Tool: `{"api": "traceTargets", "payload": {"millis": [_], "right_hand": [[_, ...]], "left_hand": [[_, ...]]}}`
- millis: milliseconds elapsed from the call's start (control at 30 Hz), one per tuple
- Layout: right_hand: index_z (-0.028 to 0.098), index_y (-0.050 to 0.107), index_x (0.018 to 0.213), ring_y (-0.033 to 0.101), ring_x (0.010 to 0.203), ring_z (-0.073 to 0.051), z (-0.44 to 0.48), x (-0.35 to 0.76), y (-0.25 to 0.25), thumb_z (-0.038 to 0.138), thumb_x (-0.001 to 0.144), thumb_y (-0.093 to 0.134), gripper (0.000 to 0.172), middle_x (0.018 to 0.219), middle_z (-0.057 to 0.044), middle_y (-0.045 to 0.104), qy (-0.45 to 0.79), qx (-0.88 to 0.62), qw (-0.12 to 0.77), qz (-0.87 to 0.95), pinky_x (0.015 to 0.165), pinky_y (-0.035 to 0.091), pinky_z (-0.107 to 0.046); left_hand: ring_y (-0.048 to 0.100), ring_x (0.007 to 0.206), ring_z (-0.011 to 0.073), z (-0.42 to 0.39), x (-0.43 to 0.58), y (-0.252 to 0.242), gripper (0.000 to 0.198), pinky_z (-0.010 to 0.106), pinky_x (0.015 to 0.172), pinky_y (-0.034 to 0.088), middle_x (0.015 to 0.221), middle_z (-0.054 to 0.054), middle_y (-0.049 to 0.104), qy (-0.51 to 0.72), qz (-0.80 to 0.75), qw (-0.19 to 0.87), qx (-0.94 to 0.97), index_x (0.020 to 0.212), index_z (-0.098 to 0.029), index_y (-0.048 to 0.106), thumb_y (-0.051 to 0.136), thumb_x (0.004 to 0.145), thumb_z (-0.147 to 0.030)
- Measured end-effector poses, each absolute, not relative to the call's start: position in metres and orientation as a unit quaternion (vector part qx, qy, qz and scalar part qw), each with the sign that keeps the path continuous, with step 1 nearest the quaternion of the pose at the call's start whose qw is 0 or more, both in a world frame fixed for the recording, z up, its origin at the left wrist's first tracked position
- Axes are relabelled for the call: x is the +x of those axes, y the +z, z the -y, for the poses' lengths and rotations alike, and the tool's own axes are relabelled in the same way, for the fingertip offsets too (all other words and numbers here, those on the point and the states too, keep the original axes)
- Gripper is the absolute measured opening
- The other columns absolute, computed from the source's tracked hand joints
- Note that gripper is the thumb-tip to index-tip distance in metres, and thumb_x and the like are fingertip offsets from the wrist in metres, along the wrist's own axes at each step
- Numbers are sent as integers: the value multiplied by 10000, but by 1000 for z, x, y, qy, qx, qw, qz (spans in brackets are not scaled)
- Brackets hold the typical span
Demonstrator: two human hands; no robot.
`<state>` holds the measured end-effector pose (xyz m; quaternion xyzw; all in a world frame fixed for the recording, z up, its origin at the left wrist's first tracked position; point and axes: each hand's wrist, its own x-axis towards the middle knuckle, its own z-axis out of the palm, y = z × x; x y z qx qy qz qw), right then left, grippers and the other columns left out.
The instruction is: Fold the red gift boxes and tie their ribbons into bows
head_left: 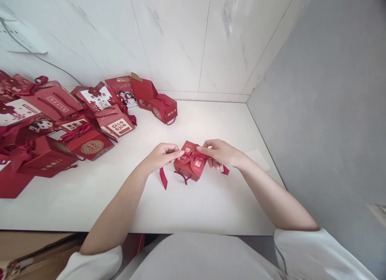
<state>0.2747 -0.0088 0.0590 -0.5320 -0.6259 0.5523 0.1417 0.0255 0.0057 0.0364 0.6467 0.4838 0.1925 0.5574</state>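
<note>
Toward the middle of the white tabletop [217, 211] sits your red gift box [186, 170]; your left hand [165, 154] pinches its red ribbon [163, 178], your right hand [219, 151] grips it opposite, presumably to hold it taut across the top.

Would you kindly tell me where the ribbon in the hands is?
In the head view, the ribbon crosses a red box on the white table, between the left hand and right hand.

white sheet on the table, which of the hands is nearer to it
Right. The right hand is just left of the sheet; the left hand is farther left, beyond the red box.
</note>
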Motion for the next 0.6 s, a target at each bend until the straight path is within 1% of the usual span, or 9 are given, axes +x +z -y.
{"api": "traceTargets", "payload": {"millis": [67, 133, 233, 267, 333, 400, 467, 600], "right_hand": [[201, 486, 640, 480, 382, -101, 7, 275, 62, 651, 868, 519, 505, 508, -12, 605, 560, -528, 112, 629, 399, 377, -244], [193, 461, 551, 445, 367, -84, 4, 277, 64, 639, 841, 566, 543, 475, -7, 575, 561, -514, 87, 643, 387, 351, -234], [183, 499, 522, 369, 343, -59, 2, 278, 66, 577, 811, 633, 507, 437, 18, 528, 561, -490, 61, 664, 356, 284, -219], [182, 541, 543, 348, 337, -56, 1, 278, 67, 553, 805, 647, 466, 424, 28, 511, 562, -484, 53, 669, 344, 253, -216], [187, 657, 653, 326, 332, -57, 1, 278, 67, 501, 795, 669, 345, 405, 45, 488, 567, -476, 41, 671, 331, 216, -211], [199, 732, 800, 324, 336, -63, 1, 278, 67, 452, 792, 676, 259, 392, 58, 469, 574, -475, 45, 665, 328, 227, -205], [206, 748, 880, 334, 344, -67, 2, 278, 66, 415, 789, 677, 238, 390, 65, 460, 575, -481, 60, 659, 329, 256, -200], [192, 726, 856, 364, 345, -67, 6, 278, 63, 374, 782, 677, 202, 399, 64, 469, 569, -491, 77, 655, 329, 277, -187]], "left_hand": [[332, 504, 78, -5, 25, 37, 348, 235, 493, 253, 553, -46, 391, 191, -480, 557, 650, 643, -174, 575, 671, 797, -471], [347, 514, 77, -5, 26, 39, 345, 233, 497, 269, 560, -43, 412, 194, -476, 555, 654, 652, -171, 597, 671, 801, -473], [436, 562, 94, -4, 27, 41, 339, 236, 528, 338, 610, -17, 525, 192, -466, 555, 661, 684, -168, 662, 676, 796, -489], [480, 594, 107, -4, 28, 41, 335, 240, 552, 371, 643, -5, 573, 189, -465, 557, 662, 700, -168, 684, 686, 787, -492], [555, 670, 137, -4, 29, 41, 317, 253, 619, 428, 714, 16, 651, 181, -467, 560, 660, 737, -172, 720, 718, 762, -488], [591, 720, 154, -4, 29, 39, 293, 263, 672, 452, 755, 23, 689, 179, -476, 559, 654, 765, -178, 738, 745, 740, -470], [583, 713, 147, -4, 28, 36, 280, 260, 681, 444, 742, 12, 682, 187, -483, 557, 650, 755, -179, 729, 752, 737, -457], [475, 625, 102, -2, 26, 31, 346, 243, 627, 373, 640, -31, 550, 207, -477, 560, 645, 673, -164, 628, 711, 778, -483]]}}
